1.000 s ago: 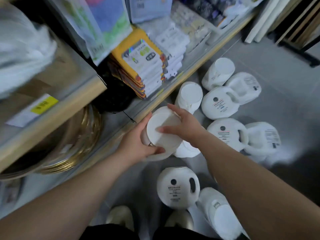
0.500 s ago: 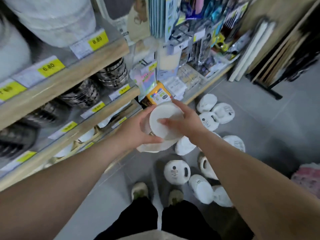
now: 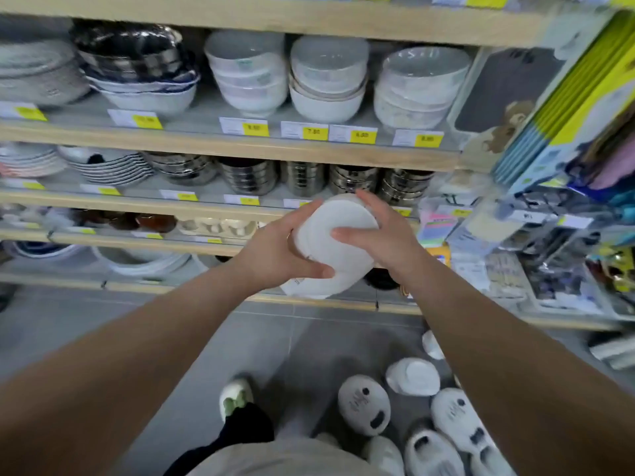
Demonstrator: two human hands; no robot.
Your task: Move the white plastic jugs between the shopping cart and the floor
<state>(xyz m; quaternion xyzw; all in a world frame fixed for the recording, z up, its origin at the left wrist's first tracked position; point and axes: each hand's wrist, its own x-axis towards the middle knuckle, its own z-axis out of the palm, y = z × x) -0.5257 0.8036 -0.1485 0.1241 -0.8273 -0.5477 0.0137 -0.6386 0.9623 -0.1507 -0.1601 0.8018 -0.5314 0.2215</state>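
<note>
Head view, jug [image 3: 338, 247] raised higher, hands [image 3: 275, 255] [image 3: 381, 235] gripping

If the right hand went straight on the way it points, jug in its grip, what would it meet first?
Likely the stacked steel bowls just beyond the jug. The jug in the right hand would touch them first. Depth is unclear.

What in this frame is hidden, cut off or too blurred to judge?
Held jug: in the head view, the cap and handle are hidden behind the left hand and right hand.
Floor jugs: count unclear; the right forearm and the bottom edge cut some off.
Price tags: motion-blurred, mostly unreadable.
Shopping cart: outside the frame.
</note>
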